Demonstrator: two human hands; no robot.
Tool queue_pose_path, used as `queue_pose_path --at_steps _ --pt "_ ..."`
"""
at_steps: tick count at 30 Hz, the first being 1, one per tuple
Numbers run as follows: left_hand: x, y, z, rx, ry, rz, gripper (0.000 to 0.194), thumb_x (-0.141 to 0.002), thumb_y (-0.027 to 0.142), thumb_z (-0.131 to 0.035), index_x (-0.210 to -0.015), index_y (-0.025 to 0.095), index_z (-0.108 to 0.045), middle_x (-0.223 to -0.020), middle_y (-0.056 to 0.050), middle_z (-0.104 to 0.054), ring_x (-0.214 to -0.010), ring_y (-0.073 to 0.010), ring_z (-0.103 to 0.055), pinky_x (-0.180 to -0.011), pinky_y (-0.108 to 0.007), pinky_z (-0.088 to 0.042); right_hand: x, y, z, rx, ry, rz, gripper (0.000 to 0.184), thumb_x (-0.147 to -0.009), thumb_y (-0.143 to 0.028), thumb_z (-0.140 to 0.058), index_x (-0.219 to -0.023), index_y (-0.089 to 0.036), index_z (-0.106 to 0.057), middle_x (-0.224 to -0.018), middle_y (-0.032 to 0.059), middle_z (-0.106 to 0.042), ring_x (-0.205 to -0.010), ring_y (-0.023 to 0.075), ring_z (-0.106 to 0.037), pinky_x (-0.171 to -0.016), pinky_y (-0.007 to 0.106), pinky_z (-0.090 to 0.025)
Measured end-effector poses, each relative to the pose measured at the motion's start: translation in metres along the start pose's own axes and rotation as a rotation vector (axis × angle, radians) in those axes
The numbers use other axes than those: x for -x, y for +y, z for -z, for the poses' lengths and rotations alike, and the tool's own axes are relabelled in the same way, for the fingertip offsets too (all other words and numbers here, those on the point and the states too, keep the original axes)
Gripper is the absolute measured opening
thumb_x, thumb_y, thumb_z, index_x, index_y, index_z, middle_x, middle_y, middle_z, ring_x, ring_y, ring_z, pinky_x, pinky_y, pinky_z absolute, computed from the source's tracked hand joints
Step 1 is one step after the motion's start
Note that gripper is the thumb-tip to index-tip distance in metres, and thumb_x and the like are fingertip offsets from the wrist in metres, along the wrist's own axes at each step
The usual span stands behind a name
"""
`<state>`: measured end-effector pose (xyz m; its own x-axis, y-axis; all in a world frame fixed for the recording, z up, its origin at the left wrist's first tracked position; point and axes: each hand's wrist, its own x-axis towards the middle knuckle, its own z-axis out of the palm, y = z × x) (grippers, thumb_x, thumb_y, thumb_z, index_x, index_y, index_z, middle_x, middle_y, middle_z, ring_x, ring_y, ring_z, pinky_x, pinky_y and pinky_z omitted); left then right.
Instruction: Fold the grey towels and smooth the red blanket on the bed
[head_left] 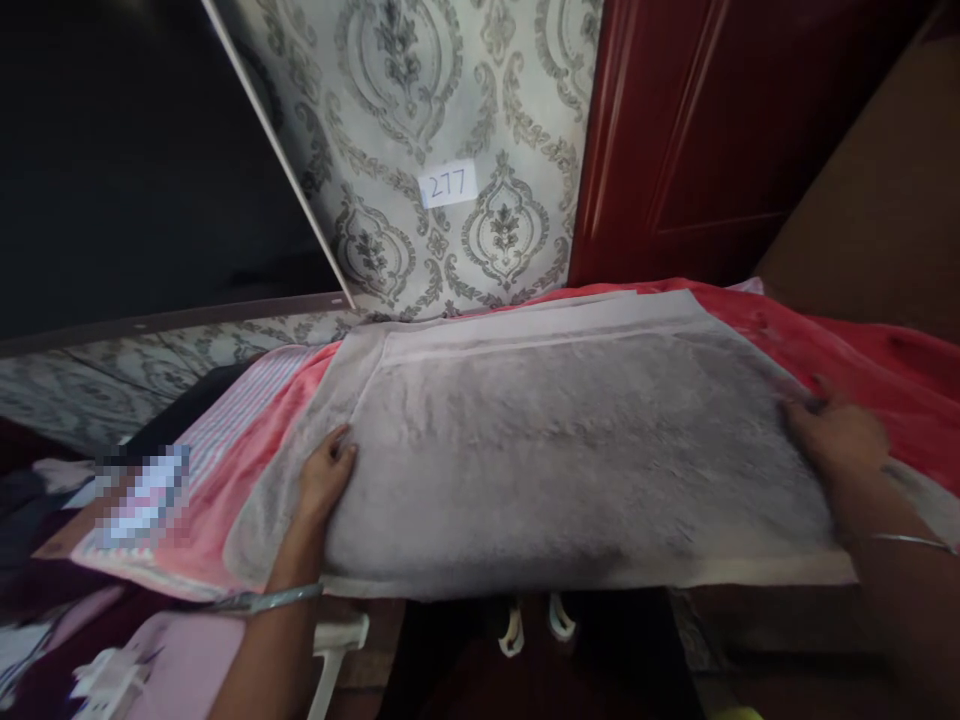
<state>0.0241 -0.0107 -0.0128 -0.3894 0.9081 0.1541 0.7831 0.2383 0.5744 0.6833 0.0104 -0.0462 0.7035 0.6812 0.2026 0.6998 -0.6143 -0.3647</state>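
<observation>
A grey plush towel [570, 450] with pale bands along its far and near edges lies spread out in front of me. My left hand [328, 475] is closed at its left side, thumb and forefinger pinching the fabric. At the right edge, my right hand [840, 435] grips the towel, with some fingers hidden by the cloth and the dim light. Beneath the towel, a red plush cloth [877, 370] shows on the right, and a pink-red strip [277, 430] shows on the left.
A striped cloth [244, 405] lies at the left, with a pixelated patch beside it. A dark screen [150, 170] stands behind at left. Patterned wallpaper [390, 230] carries a paper marked 277 [448, 183]. A dark red door [675, 130] is behind. A white power strip [109, 685] sits lower left.
</observation>
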Motion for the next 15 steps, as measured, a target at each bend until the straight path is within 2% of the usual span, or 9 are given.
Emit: queue_pose_path --at_steps 3,5,8,10,12,15 --pt "-0.006 -0.001 0.005 0.126 -0.096 0.005 0.055 -0.078 0.032 -0.056 -0.13 0.015 -0.065 -0.115 -0.011 -0.072 -0.111 -0.027 -0.065 -0.099 -0.04 -0.05 -0.002 0.002 -0.001 -0.114 -0.092 -0.079 0.069 -0.091 -0.042 -0.052 -0.153 -0.014 -0.043 -0.13 0.0357 -0.057 -0.123 0.0422 -0.056 -0.085 0.056 -0.043" --pt "-0.008 -0.002 0.006 0.251 -0.128 0.005 0.055 -0.073 0.034 -0.062 -0.125 0.016 -0.069 -0.112 -0.01 -0.073 -0.112 -0.0277 -0.064 -0.099 -0.04 -0.05 -0.008 0.008 -0.005 -0.133 -0.105 -0.065 0.072 -0.087 -0.047 -0.053 -0.152 -0.016 -0.046 -0.132 0.034 -0.057 -0.123 0.0451 -0.054 -0.087 0.06 -0.044" --pt "-0.008 -0.004 0.001 0.393 -0.125 -0.02 0.056 -0.066 0.04 -0.069 -0.117 0.017 -0.073 -0.111 -0.01 -0.073 -0.112 -0.0298 -0.063 -0.099 -0.042 -0.049 -0.017 0.016 -0.011 -0.138 -0.095 -0.031 0.08 -0.082 -0.055 -0.055 -0.153 -0.019 -0.045 -0.125 0.0259 -0.063 -0.115 0.0454 -0.06 -0.087 0.059 -0.049" --pt "-0.005 -0.005 -0.002 0.439 -0.093 -0.031 0.052 -0.062 0.041 -0.072 -0.108 0.017 -0.076 -0.112 -0.009 -0.073 -0.109 -0.0295 -0.063 -0.099 -0.041 -0.047 -0.021 0.019 -0.013 -0.123 -0.079 -0.004 0.083 -0.08 -0.056 -0.056 -0.153 -0.02 -0.043 -0.114 0.0224 -0.067 -0.102 0.0432 -0.063 -0.082 0.056 -0.05" --pt "-0.002 -0.006 -0.004 0.502 -0.07 -0.02 0.048 -0.058 0.042 -0.074 -0.1 0.018 -0.077 -0.108 -0.008 -0.074 -0.102 -0.0273 -0.064 -0.094 -0.038 -0.048 -0.023 0.02 -0.014 -0.133 -0.059 -0.005 0.081 -0.078 -0.055 -0.06 -0.15 -0.02 -0.049 -0.094 0.0181 -0.068 -0.082 0.0386 -0.063 -0.073 0.053 -0.049" --pt "0.002 -0.006 -0.002 0.695 -0.043 0.053 0.053 -0.054 0.044 -0.078 -0.101 0.019 -0.076 -0.095 -0.005 -0.073 -0.082 -0.0208 -0.062 -0.074 -0.031 -0.049 -0.02 0.022 -0.014 -0.354 -0.011 -0.08 0.073 -0.074 -0.052 -0.066 -0.139 -0.019 -0.062 -0.061 0.0044 -0.053 -0.056 0.0262 -0.05 -0.058 0.043 -0.042"
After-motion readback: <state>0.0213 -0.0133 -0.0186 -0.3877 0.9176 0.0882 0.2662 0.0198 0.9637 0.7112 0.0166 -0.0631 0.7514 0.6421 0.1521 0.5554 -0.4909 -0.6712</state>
